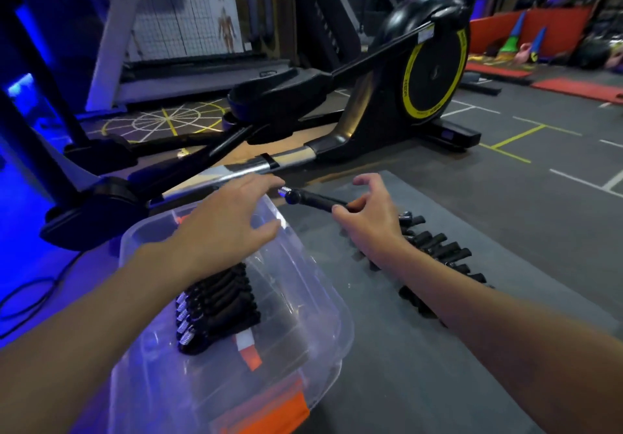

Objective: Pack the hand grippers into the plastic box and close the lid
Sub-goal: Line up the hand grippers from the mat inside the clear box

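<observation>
One hand gripper (313, 201) in right hand (371, 221)

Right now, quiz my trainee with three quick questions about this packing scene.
1. True or false: the plastic box already holds a row of hand grippers.
2. Which hand grips the lifted gripper?
3. Fill in: the unpacked grippers lie in a row on the grey ____.
Key: 1 true. 2 the right hand. 3 mat.
</observation>
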`<state>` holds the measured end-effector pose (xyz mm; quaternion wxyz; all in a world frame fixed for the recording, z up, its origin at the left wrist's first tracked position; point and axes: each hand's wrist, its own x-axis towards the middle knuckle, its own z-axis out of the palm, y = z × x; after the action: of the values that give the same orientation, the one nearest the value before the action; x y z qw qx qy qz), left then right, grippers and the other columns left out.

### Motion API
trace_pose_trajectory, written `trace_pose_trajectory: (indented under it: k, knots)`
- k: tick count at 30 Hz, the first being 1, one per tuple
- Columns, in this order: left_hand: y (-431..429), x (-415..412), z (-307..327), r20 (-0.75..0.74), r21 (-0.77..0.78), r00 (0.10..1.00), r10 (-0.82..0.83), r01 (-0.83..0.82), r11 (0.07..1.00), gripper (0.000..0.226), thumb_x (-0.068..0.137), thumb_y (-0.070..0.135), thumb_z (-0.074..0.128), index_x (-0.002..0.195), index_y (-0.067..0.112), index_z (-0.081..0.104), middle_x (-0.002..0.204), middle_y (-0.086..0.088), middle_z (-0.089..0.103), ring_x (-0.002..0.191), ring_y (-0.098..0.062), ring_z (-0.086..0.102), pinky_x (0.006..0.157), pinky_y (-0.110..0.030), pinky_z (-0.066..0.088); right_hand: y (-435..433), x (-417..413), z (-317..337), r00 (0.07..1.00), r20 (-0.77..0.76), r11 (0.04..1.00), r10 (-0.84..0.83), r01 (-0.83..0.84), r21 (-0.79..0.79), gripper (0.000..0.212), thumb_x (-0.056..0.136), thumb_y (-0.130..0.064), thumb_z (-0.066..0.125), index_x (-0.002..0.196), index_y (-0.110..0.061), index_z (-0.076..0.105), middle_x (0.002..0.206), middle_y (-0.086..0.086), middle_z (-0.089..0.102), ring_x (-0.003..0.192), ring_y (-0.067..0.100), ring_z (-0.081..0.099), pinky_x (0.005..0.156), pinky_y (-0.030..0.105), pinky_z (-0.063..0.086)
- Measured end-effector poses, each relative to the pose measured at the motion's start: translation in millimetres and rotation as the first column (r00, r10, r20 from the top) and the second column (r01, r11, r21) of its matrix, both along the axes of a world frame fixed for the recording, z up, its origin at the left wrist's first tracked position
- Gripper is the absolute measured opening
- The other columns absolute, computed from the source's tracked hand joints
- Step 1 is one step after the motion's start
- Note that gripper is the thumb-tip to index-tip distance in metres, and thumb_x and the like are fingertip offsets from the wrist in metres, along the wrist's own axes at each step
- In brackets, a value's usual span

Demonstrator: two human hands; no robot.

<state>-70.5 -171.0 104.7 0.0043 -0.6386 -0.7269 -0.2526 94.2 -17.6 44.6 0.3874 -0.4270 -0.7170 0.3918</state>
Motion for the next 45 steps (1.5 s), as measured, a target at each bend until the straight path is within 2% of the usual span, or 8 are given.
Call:
trace_pose_trajectory:
  k: [13, 17, 20, 29, 32, 38, 42, 45]
  knots:
    - [-57.6, -28.5, -8.7, -0.134, -0.112, 0.991, 0.021, -0.036, 0.993, 0.041, 0.078, 0.046, 0.066, 0.117, 0.040, 0.057, 0.116, 0.023, 0.058, 0.107, -0.002, 0.054, 0.087, -0.034, 0.048, -78.6, -18.6, 10.7, 0.955, -0.009, 0.952, 0.298, -0.296, 0.083, 0.036, 0.078, -0.015, 0.074, 0.098, -0.033, 0.050, 0.068, 0.000, 0.061, 0.060, 0.012, 0.057, 0.061, 0.037, 0.051]
    - [-67.4, -42.9, -13.1, -0.125, -0.115, 0.992, -0.005, -0.010, 0.993, 0.030, 0.076, 0.051, 0.056, 0.103, 0.039, 0.059, 0.099, 0.022, 0.060, 0.093, -0.001, 0.055, 0.078, -0.039, 0.050, -86.3, -31.0, 1.3, 0.947, -0.039, 0.947, 0.319, -0.317, 0.045, 0.034, 0.080, -0.015, 0.074, 0.094, -0.034, 0.050, 0.072, 0.008, 0.063, 0.061, 0.022, 0.060, 0.061, 0.042, 0.052]
    - [-70.8, -50.9, -19.0, -0.087, -0.110, 0.994, -0.058, 0.048, 0.993, 0.025, 0.078, 0.044, 0.059, 0.100, 0.034, 0.063, 0.094, 0.020, 0.058, 0.090, -0.002, 0.055, 0.078, -0.036, 0.050, -88.1, -38.3, -2.3, 0.945, -0.075, 0.948, 0.318, -0.318, 0.010, 0.032, 0.079, -0.014, 0.074, 0.094, -0.031, 0.051, 0.074, 0.015, 0.065, 0.066, 0.034, 0.063, 0.066, 0.048, 0.053]
    - [-78.6, -66.6, -30.1, 0.010, 0.003, 0.999, -0.050, 0.050, 0.999, 0.020, 0.082, 0.029, 0.071, 0.100, 0.022, 0.067, 0.090, 0.015, 0.062, 0.083, -0.006, 0.058, 0.077, -0.027, 0.049, -89.1, -53.3, 2.0, 0.911, -0.138, 0.915, 0.389, -0.399, -0.053, 0.024, 0.084, -0.011, 0.070, 0.099, -0.019, 0.053, 0.066, 0.011, 0.057, 0.055, 0.024, 0.060, 0.063, 0.045, 0.055]
    - [-83.7, -68.8, -30.9, 0.093, 0.023, 0.996, 0.014, -0.016, 1.000, 0.023, 0.082, 0.026, 0.075, 0.104, 0.025, 0.068, 0.090, 0.017, 0.066, 0.084, -0.003, 0.060, 0.078, -0.024, 0.050, -87.6, -57.8, 0.3, 0.897, -0.052, 0.899, 0.438, -0.438, 0.024, 0.020, 0.083, -0.017, 0.071, 0.094, -0.026, 0.057, 0.070, 0.012, 0.060, 0.061, 0.028, 0.059, 0.063, 0.042, 0.054]
    - [-89.6, -73.1, -41.6, 0.238, -0.042, 0.968, 0.072, -0.064, 0.997, 0.018, 0.082, 0.022, 0.074, 0.097, 0.029, 0.067, 0.080, 0.014, 0.064, 0.077, -0.008, 0.060, 0.074, -0.029, 0.052, -85.7, -63.8, -6.6, 0.792, 0.284, 0.783, 0.540, -0.597, 0.176, 0.021, 0.076, -0.007, 0.076, 0.087, -0.022, 0.067, 0.082, -0.011, 0.062, 0.075, -0.001, 0.056, 0.069, 0.010, 0.042]
    - [-92.1, -78.5, -52.7, 0.293, -0.083, 0.951, 0.099, -0.078, 0.993, 0.020, 0.081, 0.021, 0.076, 0.096, 0.031, 0.067, 0.082, 0.014, 0.065, 0.078, -0.008, 0.062, 0.076, -0.029, 0.053, -85.8, -69.8, -15.7, 0.716, 0.374, 0.727, 0.589, -0.672, 0.143, 0.029, 0.075, -0.003, 0.072, 0.093, -0.026, 0.069, 0.090, -0.015, 0.064, 0.085, -0.004, 0.057, 0.075, 0.006, 0.040]
    - [-94.3, -82.1, -61.0, 0.318, -0.115, 0.939, 0.130, -0.098, 0.988, 0.021, 0.080, 0.022, 0.077, 0.098, 0.030, 0.067, 0.083, 0.013, 0.065, 0.076, -0.005, 0.061, 0.074, -0.024, 0.052, -87.5, -75.5, -24.1, 0.734, 0.331, 0.765, 0.593, -0.642, 0.054, 0.031, 0.077, -0.004, 0.072, 0.085, -0.034, 0.067, 0.080, -0.016, 0.066, 0.072, -0.001, 0.061, 0.071, 0.014, 0.048]
